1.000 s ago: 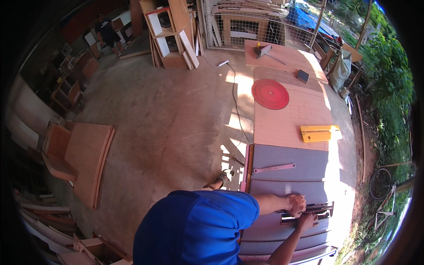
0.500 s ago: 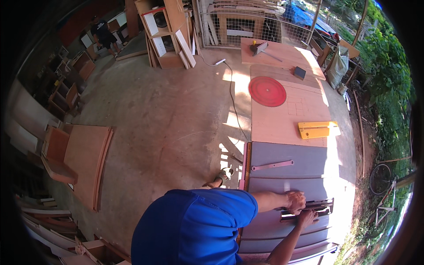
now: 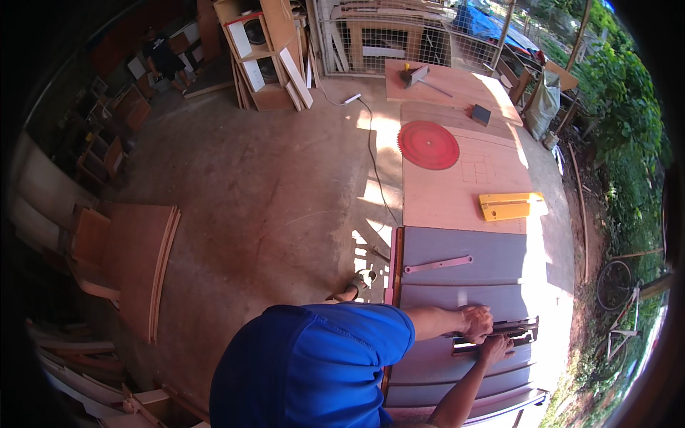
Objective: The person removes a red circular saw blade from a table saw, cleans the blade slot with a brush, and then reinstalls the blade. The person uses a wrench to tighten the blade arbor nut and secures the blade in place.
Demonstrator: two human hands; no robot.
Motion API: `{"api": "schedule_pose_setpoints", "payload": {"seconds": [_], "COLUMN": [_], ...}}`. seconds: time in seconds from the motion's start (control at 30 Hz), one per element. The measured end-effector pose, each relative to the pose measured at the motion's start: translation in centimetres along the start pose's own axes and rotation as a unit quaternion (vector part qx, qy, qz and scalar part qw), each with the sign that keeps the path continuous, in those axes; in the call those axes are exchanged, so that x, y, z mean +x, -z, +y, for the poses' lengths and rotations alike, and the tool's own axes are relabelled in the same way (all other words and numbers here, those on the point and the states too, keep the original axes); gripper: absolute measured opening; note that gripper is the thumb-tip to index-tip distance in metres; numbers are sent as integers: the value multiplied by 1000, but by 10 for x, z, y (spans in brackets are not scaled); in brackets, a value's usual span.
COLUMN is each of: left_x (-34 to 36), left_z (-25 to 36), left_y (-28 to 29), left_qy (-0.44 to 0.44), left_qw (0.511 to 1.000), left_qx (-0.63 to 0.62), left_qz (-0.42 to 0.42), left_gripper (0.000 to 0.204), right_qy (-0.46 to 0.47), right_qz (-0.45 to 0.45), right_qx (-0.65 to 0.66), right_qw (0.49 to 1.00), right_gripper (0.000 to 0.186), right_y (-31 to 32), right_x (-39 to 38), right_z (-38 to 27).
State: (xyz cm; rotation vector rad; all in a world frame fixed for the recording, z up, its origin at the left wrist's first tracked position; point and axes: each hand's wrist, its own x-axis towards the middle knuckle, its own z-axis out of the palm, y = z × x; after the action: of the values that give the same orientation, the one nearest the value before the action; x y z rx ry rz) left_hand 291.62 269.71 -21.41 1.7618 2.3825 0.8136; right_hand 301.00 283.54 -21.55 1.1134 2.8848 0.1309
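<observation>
My left hand is closed at the opening in the grey saw table, gripping something I cannot make out. My right hand reaches in from below, just beside it, fingers curled at a dark toothed part in the opening; what they hold is hidden. A pinkish flat wrench lies on the tabletop above my hands. Farther along, on light plywood, lie a red circular blade and a yellow plate.
A co-worker stands at the back left. Stacked panels, wooden cabinets and a black cord are on the concrete floor. At the right are a bicycle, a sack and plants.
The view has shifted slightly, so the table and surroundings sit a little higher and further left. Both hands stay at the opening, with only slight movement of the fingers.
</observation>
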Motion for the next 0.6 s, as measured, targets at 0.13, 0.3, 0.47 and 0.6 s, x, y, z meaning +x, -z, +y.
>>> {"api": "schedule_pose_setpoints", "payload": {"seconds": [0.13, 0.3, 0.47, 0.6], "left_x": [2, -6, 0, 2], "left_z": [-3, -4, -3, -8], "left_y": [-3, 0, -4, -14], "left_qy": [-3, 4, 0, -7], "left_qw": [1000, 1000, 1000, 999], "left_qx": [9, -2, -5, -18], "left_qz": [12, 28, 16, 47], "left_gripper": [31, 29, 30, 32], "right_qy": [16, 30, 8, 21], "right_qz": [16, -48, -11, -2], "right_qx": [-10, -1, 11, -23], "right_qw": [1000, 998, 1000, 1000], "right_gripper": [31, 34, 32, 31], "right_y": [0, 25, 8, 1], "right_x": [-1, -9, -4, 0], "right_z": [-1, -11, -5, -4]}}
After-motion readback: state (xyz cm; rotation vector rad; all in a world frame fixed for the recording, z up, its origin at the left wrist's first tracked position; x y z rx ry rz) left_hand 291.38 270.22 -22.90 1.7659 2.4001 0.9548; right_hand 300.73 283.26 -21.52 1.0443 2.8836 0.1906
